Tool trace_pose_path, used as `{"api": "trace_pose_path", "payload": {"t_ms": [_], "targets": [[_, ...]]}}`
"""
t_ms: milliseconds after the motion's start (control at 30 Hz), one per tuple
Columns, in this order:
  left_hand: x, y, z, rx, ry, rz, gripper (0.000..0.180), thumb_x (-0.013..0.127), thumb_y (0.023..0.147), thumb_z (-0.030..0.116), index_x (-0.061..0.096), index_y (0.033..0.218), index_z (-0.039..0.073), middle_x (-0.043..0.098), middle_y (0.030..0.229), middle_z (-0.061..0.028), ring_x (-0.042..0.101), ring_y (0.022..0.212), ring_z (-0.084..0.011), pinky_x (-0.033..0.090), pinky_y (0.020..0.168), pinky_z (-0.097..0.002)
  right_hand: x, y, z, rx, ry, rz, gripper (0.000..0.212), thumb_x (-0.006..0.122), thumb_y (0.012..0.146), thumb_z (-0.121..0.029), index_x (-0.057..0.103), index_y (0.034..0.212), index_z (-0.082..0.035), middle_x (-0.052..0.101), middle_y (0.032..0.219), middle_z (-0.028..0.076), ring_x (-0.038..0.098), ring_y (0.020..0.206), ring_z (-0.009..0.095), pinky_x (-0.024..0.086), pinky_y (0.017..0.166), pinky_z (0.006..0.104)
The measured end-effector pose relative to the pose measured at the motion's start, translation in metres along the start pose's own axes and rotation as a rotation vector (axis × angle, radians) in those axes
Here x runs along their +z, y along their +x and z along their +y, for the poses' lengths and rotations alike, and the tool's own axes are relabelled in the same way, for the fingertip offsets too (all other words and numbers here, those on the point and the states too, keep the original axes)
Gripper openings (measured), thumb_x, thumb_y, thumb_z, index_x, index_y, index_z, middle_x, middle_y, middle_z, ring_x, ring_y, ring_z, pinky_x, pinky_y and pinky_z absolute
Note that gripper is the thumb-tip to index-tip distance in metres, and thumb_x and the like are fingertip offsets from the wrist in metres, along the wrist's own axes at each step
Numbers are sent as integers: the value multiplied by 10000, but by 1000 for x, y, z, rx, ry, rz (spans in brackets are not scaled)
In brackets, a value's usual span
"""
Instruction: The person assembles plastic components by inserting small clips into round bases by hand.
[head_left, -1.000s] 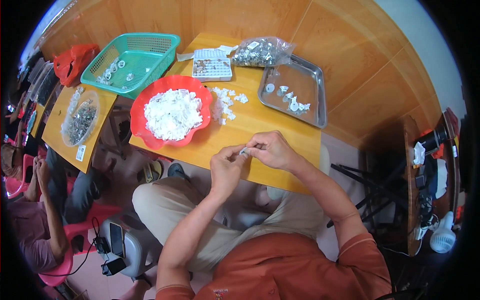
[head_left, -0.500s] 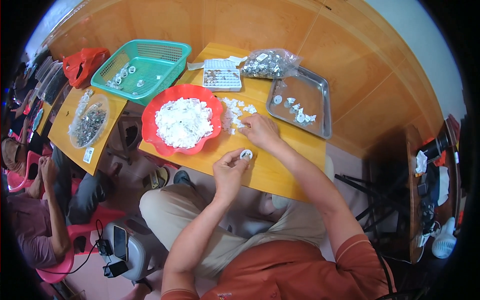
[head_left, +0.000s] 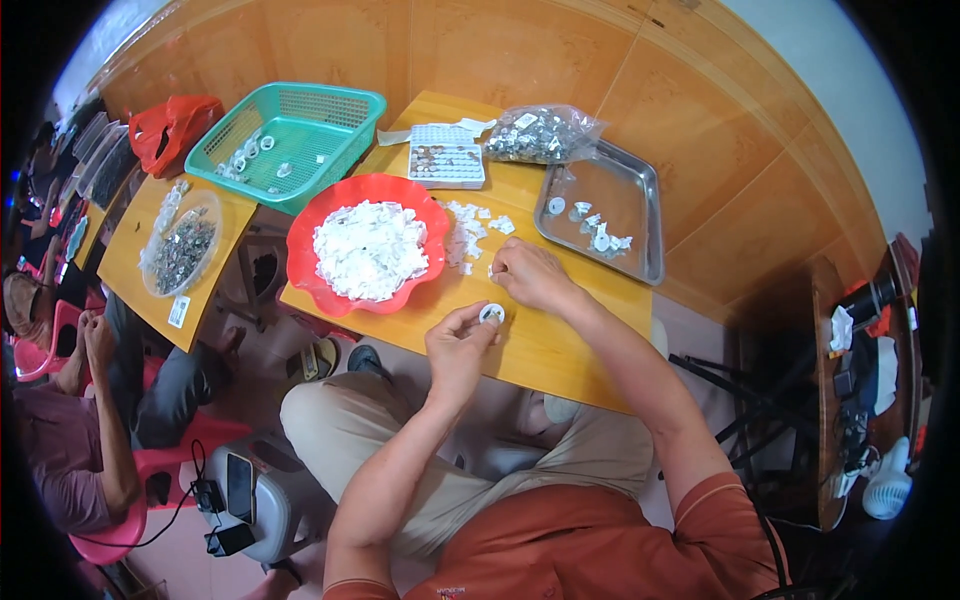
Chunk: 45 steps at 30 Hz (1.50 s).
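My left hand (head_left: 458, 345) holds a small white ring-shaped part (head_left: 491, 314) between thumb and fingers above the front of the wooden table (head_left: 545, 345). My right hand (head_left: 527, 273) lies on the table just behind it, fingers curled at the edge of a scatter of small white pieces (head_left: 468, 233). Whether the right fingers grip a piece is hidden. A red scalloped bowl (head_left: 305, 275) heaped with white pieces stands to the left of both hands.
A metal tray (head_left: 640, 215) with a few white parts sits at the back right. Behind are a clear bag of metal parts (head_left: 540, 132), a white grid box (head_left: 446, 165) and a green basket (head_left: 290, 140). Another person (head_left: 70, 420) sits at the left table.
My right hand left the left hand, reached out to the scattered white pieces, and now rests there. My left hand kept the white ring near the table's front.
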<state>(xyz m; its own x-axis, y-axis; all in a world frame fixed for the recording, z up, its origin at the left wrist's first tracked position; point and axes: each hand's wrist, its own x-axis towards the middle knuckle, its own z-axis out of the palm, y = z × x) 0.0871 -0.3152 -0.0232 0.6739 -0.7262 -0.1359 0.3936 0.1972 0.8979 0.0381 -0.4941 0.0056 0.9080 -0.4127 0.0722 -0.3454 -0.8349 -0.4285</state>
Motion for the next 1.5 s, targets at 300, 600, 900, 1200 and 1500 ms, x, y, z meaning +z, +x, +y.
{"api": "trace_pose_path", "payload": {"t_ms": [300, 600, 900, 1200, 1500], "targets": [[1, 0, 2, -15, 15, 7, 267, 649, 858, -8, 625, 1119, -61, 638, 878, -61, 604, 717, -108, 497, 669, -226, -17, -3, 6, 4, 104, -124, 148, 682, 757, -132, 647, 842, -16, 670, 886, 172, 642, 881, 346, 493, 749, 427], [0, 1, -2, -4, -6, 9, 265, 661, 846, -17, 632, 1105, -62, 667, 901, -78, 618, 711, -106, 516, 663, -224, -16, -21, 14, 57, 258, -122, 147, 687, 777, -128, 699, 872, -15, 679, 838, 168, 659, 812, 300, 497, 709, 378], [2, 4, -1, -12, 14, 8, 257, 652, 854, -22, 632, 1107, -61, 661, 895, -75, 618, 710, -109, 511, 660, -222, -12, -45, 9, 230, 871, -94, 181, 660, 888, -67, 645, 1025, 50, 623, 842, 32, 612, 731, 95, 534, 640, 252], [5, 2, -1, -38, 20, -5, 262, 658, 860, -4, 623, 1113, -59, 653, 880, -64, 613, 706, -101, 495, 639, -213, -13, -60, 3, 219, 1107, -51, 149, 655, 887, -46, 632, 1014, 30, 637, 875, 39, 636, 769, 95, 567, 695, 257], [7, 2, -1, -23, 37, -11, 244, 667, 856, -4, 625, 1088, -65, 658, 892, -69, 615, 703, -104, 497, 644, -216, 3, -66, 9, 138, 1069, -35, 164, 616, 920, -55, 636, 1059, 31, 661, 845, 45, 629, 761, 81, 543, 686, 240]]}}
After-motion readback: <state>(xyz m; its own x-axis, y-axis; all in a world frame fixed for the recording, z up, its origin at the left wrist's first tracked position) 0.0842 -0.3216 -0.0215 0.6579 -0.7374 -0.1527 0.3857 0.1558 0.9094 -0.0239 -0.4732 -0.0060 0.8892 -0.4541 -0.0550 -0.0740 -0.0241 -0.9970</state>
